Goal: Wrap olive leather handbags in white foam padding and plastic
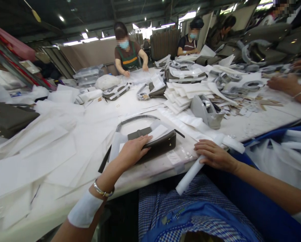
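Observation:
A dark olive handbag [162,143] lies on the table edge in front of me, its wrapped handle [137,117] arched toward the far side. White paper [159,132] covers part of its top. My left hand [136,148] rests over the bag with fingers stretched across it. My right hand [213,154] is closed round a white foam roll [190,176], which slants down past the table edge toward my lap. The roll's other end seems to lie behind the hand, though the hand hides part of it.
A grey tape dispenser [207,111] stands beyond my right hand, near stacked white foam sheets [178,97]. Loose white sheets [57,148] spread over the left side. A blue-edged bin [278,134] with white wrap sits at right. Several co-workers [130,55] work around the table.

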Action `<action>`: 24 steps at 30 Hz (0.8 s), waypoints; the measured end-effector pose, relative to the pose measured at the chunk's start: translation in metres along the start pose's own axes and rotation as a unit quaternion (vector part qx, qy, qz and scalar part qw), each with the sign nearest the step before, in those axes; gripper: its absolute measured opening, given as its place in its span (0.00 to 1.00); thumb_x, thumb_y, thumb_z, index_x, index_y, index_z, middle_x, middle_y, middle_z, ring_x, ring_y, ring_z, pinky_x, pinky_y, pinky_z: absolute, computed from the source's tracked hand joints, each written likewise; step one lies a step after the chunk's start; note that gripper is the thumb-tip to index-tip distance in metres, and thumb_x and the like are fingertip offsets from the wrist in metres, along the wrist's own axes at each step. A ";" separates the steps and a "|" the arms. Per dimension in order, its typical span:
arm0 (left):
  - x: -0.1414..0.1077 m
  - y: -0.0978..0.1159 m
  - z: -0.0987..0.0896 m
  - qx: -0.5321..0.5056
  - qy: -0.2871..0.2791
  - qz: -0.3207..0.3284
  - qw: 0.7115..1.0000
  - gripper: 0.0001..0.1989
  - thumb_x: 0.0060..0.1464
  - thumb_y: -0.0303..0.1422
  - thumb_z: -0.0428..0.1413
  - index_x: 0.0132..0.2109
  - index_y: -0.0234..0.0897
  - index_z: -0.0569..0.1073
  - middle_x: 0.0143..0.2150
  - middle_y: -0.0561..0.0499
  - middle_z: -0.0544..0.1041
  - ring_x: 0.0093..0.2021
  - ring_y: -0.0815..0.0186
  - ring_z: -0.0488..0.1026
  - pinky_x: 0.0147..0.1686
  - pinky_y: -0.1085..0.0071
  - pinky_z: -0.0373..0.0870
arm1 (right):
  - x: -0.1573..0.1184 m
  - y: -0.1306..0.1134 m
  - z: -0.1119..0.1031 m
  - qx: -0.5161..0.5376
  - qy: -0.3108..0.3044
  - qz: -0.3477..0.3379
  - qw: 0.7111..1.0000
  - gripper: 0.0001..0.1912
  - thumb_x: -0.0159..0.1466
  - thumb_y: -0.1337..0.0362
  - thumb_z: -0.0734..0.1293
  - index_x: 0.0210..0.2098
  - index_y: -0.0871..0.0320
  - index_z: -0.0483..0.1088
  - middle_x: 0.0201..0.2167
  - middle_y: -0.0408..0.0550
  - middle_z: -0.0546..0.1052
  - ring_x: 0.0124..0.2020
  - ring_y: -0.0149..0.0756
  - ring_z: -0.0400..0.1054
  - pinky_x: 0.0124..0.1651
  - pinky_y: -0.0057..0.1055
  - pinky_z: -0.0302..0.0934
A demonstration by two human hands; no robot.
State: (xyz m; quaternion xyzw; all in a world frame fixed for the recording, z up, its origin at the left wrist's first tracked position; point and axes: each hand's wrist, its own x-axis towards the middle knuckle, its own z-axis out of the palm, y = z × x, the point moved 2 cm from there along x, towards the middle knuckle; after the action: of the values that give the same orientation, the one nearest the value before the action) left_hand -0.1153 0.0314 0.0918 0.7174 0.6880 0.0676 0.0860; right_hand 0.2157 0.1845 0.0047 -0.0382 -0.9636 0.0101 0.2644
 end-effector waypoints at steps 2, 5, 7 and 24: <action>0.000 0.000 0.000 0.001 0.003 0.001 1.000 0.25 0.65 0.36 0.51 0.68 0.43 0.61 0.68 0.48 0.65 0.65 0.56 0.66 0.62 0.59 0.65 | 0.007 -0.001 -0.003 -0.019 -0.011 -0.005 1.000 0.16 0.70 0.52 0.62 0.37 0.56 0.73 0.36 0.50 0.78 0.42 0.40 0.71 0.51 0.40 0.64; 0.000 0.001 0.000 0.000 0.008 0.004 1.000 0.26 0.65 0.36 0.51 0.68 0.43 0.61 0.68 0.49 0.65 0.65 0.56 0.66 0.62 0.60 0.65 | 0.027 -0.006 -0.011 -0.068 -0.010 -0.006 0.998 0.18 0.71 0.54 0.61 0.29 0.56 0.70 0.27 0.46 0.74 0.33 0.36 0.68 0.42 0.35 0.61; 0.000 0.001 -0.001 0.001 0.007 0.005 1.000 0.26 0.65 0.35 0.51 0.68 0.43 0.61 0.68 0.49 0.66 0.65 0.56 0.66 0.62 0.60 0.64 | 0.047 -0.011 -0.014 -0.089 0.006 0.008 0.996 0.17 0.71 0.55 0.61 0.29 0.56 0.69 0.27 0.45 0.75 0.32 0.36 0.68 0.41 0.35 0.59; 0.003 -0.001 -0.005 -0.009 -0.007 0.003 1.000 0.25 0.64 0.36 0.52 0.67 0.43 0.63 0.66 0.49 0.69 0.61 0.56 0.70 0.60 0.62 0.66 | 0.051 -0.014 0.003 -0.049 -0.051 0.055 0.996 0.18 0.68 0.70 0.61 0.55 0.55 0.71 0.48 0.52 0.78 0.51 0.47 0.71 0.56 0.49 0.62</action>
State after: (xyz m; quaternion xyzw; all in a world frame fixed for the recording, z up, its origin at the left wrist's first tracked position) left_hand -0.1177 0.0346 0.0966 0.7188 0.6849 0.0686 0.0974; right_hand 0.1694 0.1744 0.0291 -0.1029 -0.9717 -0.0204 0.2117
